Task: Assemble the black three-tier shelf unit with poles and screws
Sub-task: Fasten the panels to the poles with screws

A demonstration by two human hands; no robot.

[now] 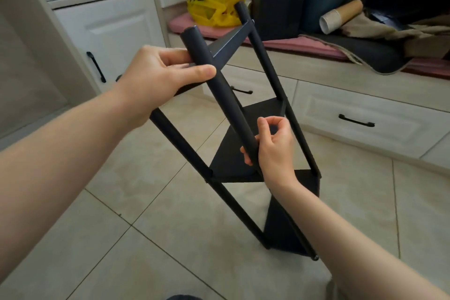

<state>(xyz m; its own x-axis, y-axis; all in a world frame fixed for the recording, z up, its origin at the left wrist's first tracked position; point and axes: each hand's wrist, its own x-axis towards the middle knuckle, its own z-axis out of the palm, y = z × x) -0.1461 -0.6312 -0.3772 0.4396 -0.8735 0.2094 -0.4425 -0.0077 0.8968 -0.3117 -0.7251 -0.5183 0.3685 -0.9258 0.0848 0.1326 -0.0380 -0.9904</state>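
Note:
The black shelf unit (246, 153) stands tilted on the tiled floor in the middle of the head view. It has triangular panels: top (229, 44), middle, and bottom (285, 231). Three black poles run through them. My left hand (155, 75) grips the near pole (219, 85) up high, where it meets the top panel. My right hand (272, 146) holds the same pole lower down, just above the middle panel, with thumb and forefinger pinched together. The far pole (275, 85) and the left pole (194, 156) are untouched.
White cabinets with black handles (96, 67) stand at the left. A low drawer bench (355, 124) runs along the right, with a pink cushion, a yellow plastic bag (214, 5), a cardboard tube (341, 16) and cloth on top.

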